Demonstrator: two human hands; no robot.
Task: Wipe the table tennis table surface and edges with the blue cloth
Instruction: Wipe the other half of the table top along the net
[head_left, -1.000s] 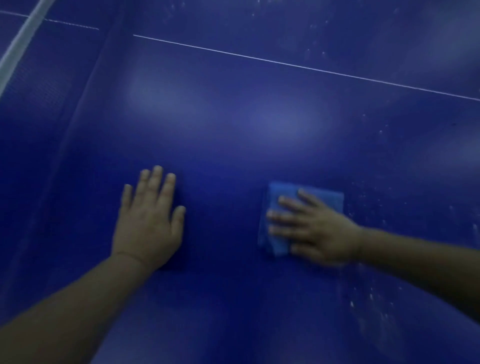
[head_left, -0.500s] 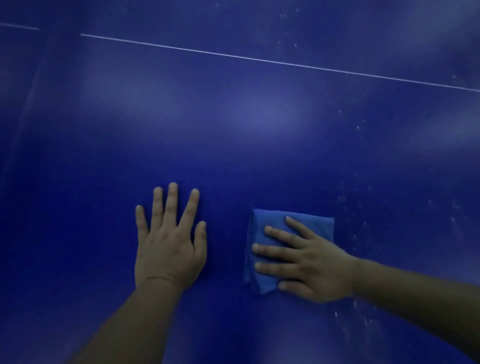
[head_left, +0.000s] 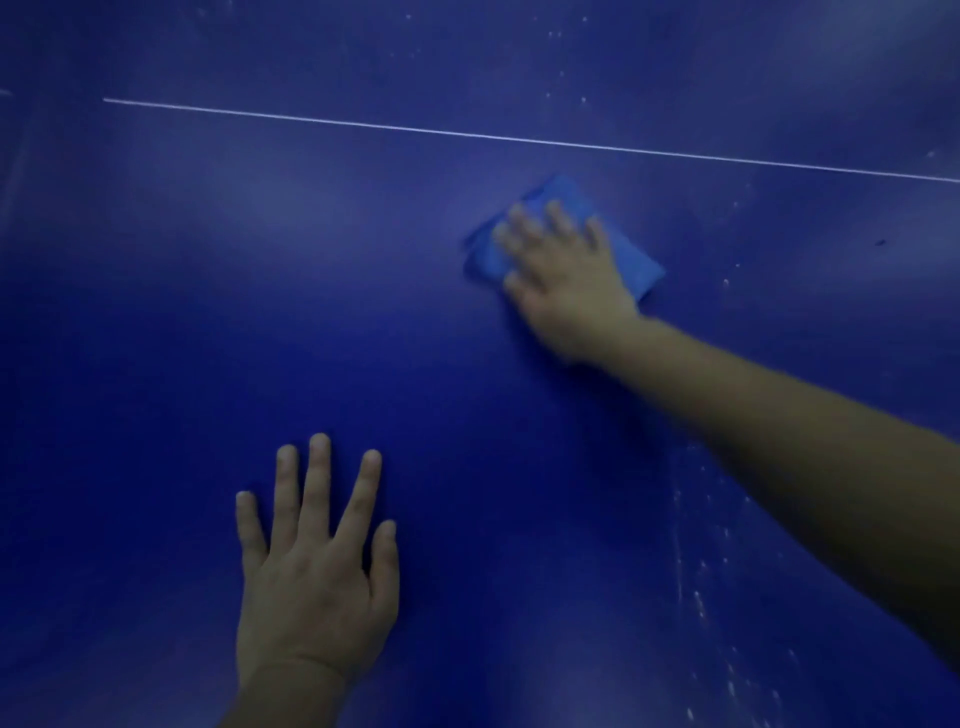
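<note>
The dark blue table tennis table (head_left: 260, 312) fills the head view. A folded light blue cloth (head_left: 636, 265) lies on it right of centre, a short way below the white centre line (head_left: 467, 134). My right hand (head_left: 563, 280) presses flat on the cloth with straight, spread fingers, blurred by motion; it covers most of the cloth. My left hand (head_left: 311, 571) rests flat on the bare table near the bottom, fingers spread, holding nothing.
White dust specks (head_left: 696, 597) dot the table at the lower right, under my right forearm. More specks (head_left: 558, 67) lie beyond the white line at the top. A small dark mark (head_left: 879, 242) sits at the far right.
My right hand has slid the cloth away from me and to the right, up toward the white line. My left hand stays flat on the table; the view has shifted left to right.
</note>
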